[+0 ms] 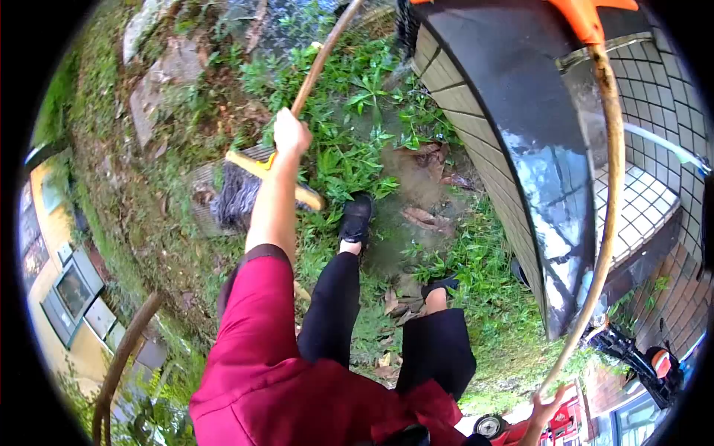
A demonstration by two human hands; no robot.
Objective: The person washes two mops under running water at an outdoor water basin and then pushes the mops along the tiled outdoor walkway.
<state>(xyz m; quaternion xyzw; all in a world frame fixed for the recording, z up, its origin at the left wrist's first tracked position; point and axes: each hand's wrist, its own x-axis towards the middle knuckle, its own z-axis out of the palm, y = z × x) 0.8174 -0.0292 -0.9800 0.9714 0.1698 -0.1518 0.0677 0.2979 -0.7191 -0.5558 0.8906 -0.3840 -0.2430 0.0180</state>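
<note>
My left hand (291,134) is closed around a wooden stick (327,52) that runs up out of the view. My right hand (547,409), at the bottom right, grips the lower part of a long, slightly crooked wooden handle (613,163). An orange plastic head (587,18) is fixed to the upper end of that handle and is cut off by the view's edge. Below my left forearm, a yellow bar (309,197) lies by a bundle of grey strands (236,195), which looks like a mop head.
A tiled basin with a wet dark rim (547,193) stands at the right. Green weeds (364,93) and dead leaves (428,221) cover the ground around my feet. A slanting branch or trunk (123,364) is at lower left; a red vehicle (561,416) shows at lower right.
</note>
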